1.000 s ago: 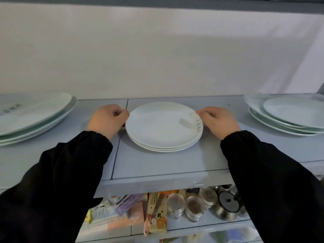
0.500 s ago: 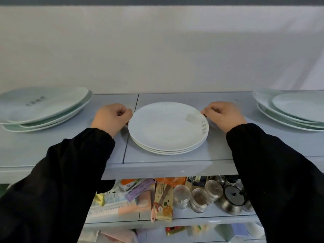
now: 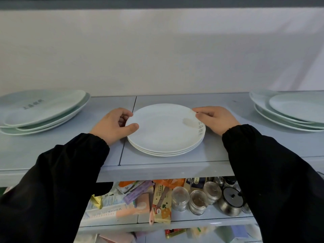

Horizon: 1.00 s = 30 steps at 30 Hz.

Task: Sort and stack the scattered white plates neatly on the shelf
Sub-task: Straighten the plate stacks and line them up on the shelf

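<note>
Head view: three stacked white plates point(image 3: 164, 130) sit mid-shelf point(image 3: 175, 162). The left hand point(image 3: 112, 125) curls round the left rim, thumb on top; the right hand point(image 3: 215, 118) pinches the right rim. Judged rigid, glazed, slippery, breakable, weighty together; opposite-rim holds suit.

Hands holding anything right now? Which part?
Both hands grip the middle plate stack by its rim: left hand at the left edge, right hand at the far-right edge.

A plain white wall point(image 3: 157, 55) carries a paler patch point(image 3: 245, 23), perhaps daylight, upper right.
</note>
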Each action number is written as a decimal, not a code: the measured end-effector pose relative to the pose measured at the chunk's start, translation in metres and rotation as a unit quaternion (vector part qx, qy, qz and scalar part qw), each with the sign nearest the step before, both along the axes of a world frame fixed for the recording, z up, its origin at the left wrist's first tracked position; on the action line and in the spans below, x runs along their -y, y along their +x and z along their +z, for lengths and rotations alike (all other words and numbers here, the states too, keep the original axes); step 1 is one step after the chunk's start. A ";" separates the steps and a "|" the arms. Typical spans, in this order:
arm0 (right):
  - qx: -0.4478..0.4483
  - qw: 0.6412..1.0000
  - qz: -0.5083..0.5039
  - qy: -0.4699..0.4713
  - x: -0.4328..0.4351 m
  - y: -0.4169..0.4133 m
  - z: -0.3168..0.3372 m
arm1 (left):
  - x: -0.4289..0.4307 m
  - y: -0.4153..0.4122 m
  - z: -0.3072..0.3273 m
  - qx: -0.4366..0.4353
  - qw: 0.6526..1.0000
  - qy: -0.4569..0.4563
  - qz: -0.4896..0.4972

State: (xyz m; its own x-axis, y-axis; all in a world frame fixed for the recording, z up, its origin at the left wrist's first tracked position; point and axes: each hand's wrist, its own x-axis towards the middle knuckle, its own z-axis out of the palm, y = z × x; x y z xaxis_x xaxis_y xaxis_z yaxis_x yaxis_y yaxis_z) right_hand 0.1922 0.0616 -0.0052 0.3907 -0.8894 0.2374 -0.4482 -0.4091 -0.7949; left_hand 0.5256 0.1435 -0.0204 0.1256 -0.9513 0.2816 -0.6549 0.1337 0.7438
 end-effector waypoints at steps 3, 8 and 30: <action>0.007 1.000 0.009 -0.001 -0.003 0.000 0.002 | 0.000 -0.001 0.000 -0.001 1.000 -0.001 0.005; 0.015 1.000 0.014 0.010 -0.004 0.001 0.002 | 0.001 -0.001 -0.001 -0.010 1.000 -0.003 0.010; -0.087 0.996 0.012 0.031 -0.004 0.004 0.006 | -0.002 -0.006 0.003 0.054 0.993 0.090 -0.046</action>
State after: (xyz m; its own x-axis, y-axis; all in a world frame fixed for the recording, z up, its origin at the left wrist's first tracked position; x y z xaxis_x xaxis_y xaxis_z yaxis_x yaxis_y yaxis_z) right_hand 0.1960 0.0659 0.0004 0.4430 -0.8899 0.1087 -0.5721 -0.3740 -0.7299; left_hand 0.5194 0.1452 -0.0176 0.0133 -0.9934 0.1137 -0.7239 0.0689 0.6865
